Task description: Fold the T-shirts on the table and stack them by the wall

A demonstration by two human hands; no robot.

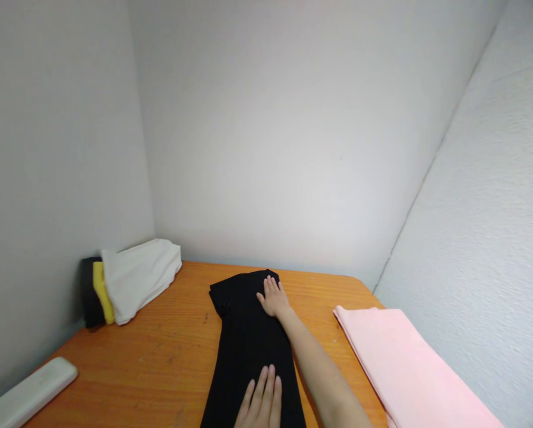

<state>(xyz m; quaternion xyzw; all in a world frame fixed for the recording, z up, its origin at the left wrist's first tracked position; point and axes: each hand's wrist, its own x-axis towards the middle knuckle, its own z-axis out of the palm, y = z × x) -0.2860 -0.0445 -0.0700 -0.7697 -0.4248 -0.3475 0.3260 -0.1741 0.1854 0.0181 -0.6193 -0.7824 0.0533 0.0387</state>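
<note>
A long black garment (243,339) lies flat down the middle of the orange wooden table (159,351). My right hand (274,297) rests palm down on its far end, fingers spread, arm stretched forward. My left hand (261,401) presses flat on the near part of the same garment, at the bottom edge of the view. Neither hand grips anything.
A folded pink cloth (404,368) lies on the right by the wall. At the far left corner stands a stack of folded clothes: white (141,276), yellow (102,291) and black (88,291). A white oblong object (30,392) lies at the near left. Walls enclose three sides.
</note>
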